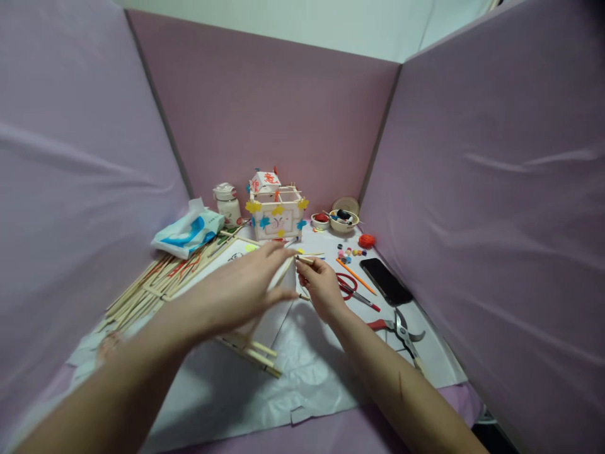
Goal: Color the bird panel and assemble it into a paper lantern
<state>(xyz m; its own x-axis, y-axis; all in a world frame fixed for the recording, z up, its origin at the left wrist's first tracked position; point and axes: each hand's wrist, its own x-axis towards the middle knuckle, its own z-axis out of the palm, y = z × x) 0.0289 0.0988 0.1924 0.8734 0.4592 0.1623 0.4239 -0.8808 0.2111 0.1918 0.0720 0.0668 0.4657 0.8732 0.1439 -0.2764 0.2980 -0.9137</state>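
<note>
A frame of pale sticks with white paper panels (269, 331) stands tilted at the middle of the table. My left hand (246, 280) reaches over its top edge, fingers spread, thumb and fingertips near the frame's right corner. Beside that corner, my right hand (321, 284) pinches the end of a short stick (305, 260) between thumb and fingers. Behind both hands stands a finished-looking stick box (278, 221) with yellow and blue flowers.
Long sticks (137, 293) and a tissue pack (189, 233) lie left, near a white jar (228, 205). At right are pruning shears (399, 328), red scissors (347, 287), an orange pencil (357, 276), a black phone (385, 280), red yarn (366, 241) and bowls (343, 222).
</note>
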